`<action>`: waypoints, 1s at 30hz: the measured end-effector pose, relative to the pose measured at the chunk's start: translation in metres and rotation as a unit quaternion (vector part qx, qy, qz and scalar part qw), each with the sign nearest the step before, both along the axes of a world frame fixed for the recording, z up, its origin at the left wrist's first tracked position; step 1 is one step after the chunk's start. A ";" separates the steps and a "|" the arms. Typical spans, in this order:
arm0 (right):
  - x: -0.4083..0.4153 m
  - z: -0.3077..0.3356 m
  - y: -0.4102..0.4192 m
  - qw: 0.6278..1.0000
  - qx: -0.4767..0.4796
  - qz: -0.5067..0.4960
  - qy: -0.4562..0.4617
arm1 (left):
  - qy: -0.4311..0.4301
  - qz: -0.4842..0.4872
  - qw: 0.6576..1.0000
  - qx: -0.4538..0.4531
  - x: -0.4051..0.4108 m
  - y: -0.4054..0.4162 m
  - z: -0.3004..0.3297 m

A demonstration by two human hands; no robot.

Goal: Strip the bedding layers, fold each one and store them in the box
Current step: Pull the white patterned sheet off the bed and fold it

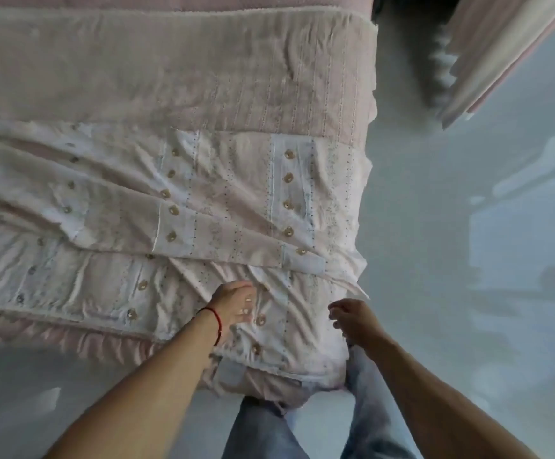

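Note:
A pale pink-and-white patterned cover (pixel 223 200) with rows of small brown motifs lies crumpled across the near half of the bed. Beneath it, farther back, a plain dusty-pink layer (pixel 170 74) is spread flat. My left hand (pixel 234 308), with a red string at the wrist, rests palm down on the patterned cover near the bed's front corner, fingers spread. My right hand (pixel 352 318) is at the cover's right edge with fingers curled; blur hides whether it pinches the fabric. No box is in view.
A pink ruffled bed skirt (pixel 70 339) hangs at the front left. Glossy grey floor (pixel 451 260) lies right of the bed and in front of it. Pink curtains (pixel 501 51) hang at the top right. My jeans-clad legs (pixel 269 432) stand against the bed corner.

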State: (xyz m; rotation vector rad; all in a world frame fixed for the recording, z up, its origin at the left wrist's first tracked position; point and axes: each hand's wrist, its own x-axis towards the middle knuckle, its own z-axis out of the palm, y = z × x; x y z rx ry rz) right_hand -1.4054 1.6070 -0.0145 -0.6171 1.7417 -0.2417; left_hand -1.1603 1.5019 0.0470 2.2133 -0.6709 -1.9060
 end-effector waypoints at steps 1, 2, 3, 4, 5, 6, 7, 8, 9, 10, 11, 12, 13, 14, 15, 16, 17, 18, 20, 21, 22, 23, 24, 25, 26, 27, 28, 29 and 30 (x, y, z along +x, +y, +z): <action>0.009 0.000 0.000 0.997 -0.009 -0.069 -0.032 | -0.004 0.023 1.000 -0.004 0.007 -0.006 -0.007; 0.018 -0.005 0.000 0.988 -0.010 -0.142 -0.067 | -0.008 0.040 0.999 -0.006 0.011 -0.010 -0.018; 0.023 -0.009 -0.005 0.972 -0.007 -0.208 -0.105 | -0.006 0.070 0.997 -0.006 0.014 -0.014 -0.027; 0.026 -0.017 -0.013 0.954 -0.010 -0.267 -0.136 | 0.004 0.104 0.995 -0.004 0.015 -0.020 -0.037; 0.030 -0.030 -0.021 0.932 -0.012 -0.325 -0.163 | 0.019 0.129 0.991 -0.005 0.014 -0.027 -0.052; 0.030 -0.042 -0.028 0.911 -0.013 -0.370 -0.180 | 0.035 0.152 0.988 -0.005 0.013 -0.033 -0.065; 0.029 -0.050 -0.039 0.894 -0.015 -0.404 -0.192 | 0.055 0.179 0.982 -0.013 0.013 -0.044 -0.074; 0.027 -0.058 -0.048 0.880 -0.013 -0.429 -0.202 | 0.073 0.206 0.976 -0.024 0.012 -0.055 -0.080; 0.025 -0.065 -0.053 0.871 0.000 -0.446 -0.206 | 0.082 0.228 0.970 -0.036 0.011 -0.064 -0.088; 0.021 -0.074 -0.057 0.866 0.013 -0.455 -0.207 | 0.085 0.243 0.965 -0.050 0.010 -0.071 -0.098; 0.017 -0.078 -0.065 0.866 0.023 -0.457 -0.201 | 0.084 0.253 0.961 -0.068 0.009 -0.080 -0.105; 0.015 -0.084 -0.069 0.865 0.030 -0.459 -0.201 | 0.076 0.254 0.961 -0.084 0.009 -0.082 -0.112; 0.012 -0.087 -0.072 0.864 0.034 -0.463 -0.197 | 0.066 0.248 0.961 -0.099 0.009 -0.082 -0.117; 0.009 -0.088 -0.076 0.860 0.036 -0.468 -0.199 | 0.060 0.240 0.963 -0.111 0.010 -0.082 -0.118; 0.007 -0.087 -0.078 0.858 0.036 -0.472 -0.199 | 0.059 0.235 0.962 -0.124 0.011 -0.079 -0.116; 0.005 -0.085 -0.078 0.858 0.035 -0.472 -0.200 | 0.061 0.233 0.961 -0.137 0.014 -0.074 -0.113; 0.003 -0.083 -0.075 0.860 0.038 -0.467 -0.200 | 0.061 0.236 0.958 -0.149 0.019 -0.068 -0.109; 0.002 -0.079 -0.069 0.864 0.039 -0.460 -0.200 | 0.063 0.240 0.956 -0.158 0.026 -0.059 -0.105; 0.005 -0.068 -0.051 0.878 0.035 -0.436 -0.196 | 0.077 0.246 0.951 -0.169 0.043 -0.039 -0.095; 0.007 -0.062 -0.041 0.879 0.028 -0.433 -0.197 | 0.076 0.241 0.952 -0.173 0.052 -0.029 -0.090; 0.011 -0.056 -0.029 0.880 0.019 -0.434 -0.194 | 0.075 0.234 0.953 -0.175 0.059 -0.018 -0.083; 0.016 -0.051 -0.017 0.878 0.008 -0.439 -0.189 | 0.075 0.231 0.954 -0.175 0.067 -0.007 -0.077; 0.022 -0.046 -0.004 0.878 -0.006 -0.443 -0.179 | 0.079 0.229 0.954 -0.174 0.073 0.004 -0.072; 0.030 -0.041 0.010 0.880 -0.026 -0.445 -0.166 | 0.083 0.231 0.953 -0.176 0.080 0.015 -0.067; 0.040 -0.036 0.026 0.879 -0.050 -0.450 -0.152 | 0.087 0.234 0.952 -0.178 0.087 0.026 -0.063; 0.049 -0.032 0.043 0.871 -0.073 -0.464 -0.142 | 0.094 0.235 0.951 -0.177 0.094 0.038 -0.059; 0.059 -0.030 0.059 0.857 -0.093 -0.487 -0.141 | 0.097 0.233 0.952 -0.176 0.102 0.049 -0.059; 0.070 -0.027 0.076 0.840 -0.109 -0.513 -0.139 | 0.099 0.229 0.953 -0.170 0.109 0.059 -0.059; 0.080 -0.027 0.091 0.827 -0.118 -0.534 -0.132 | 0.098 0.226 0.956 -0.162 0.114 0.069 -0.061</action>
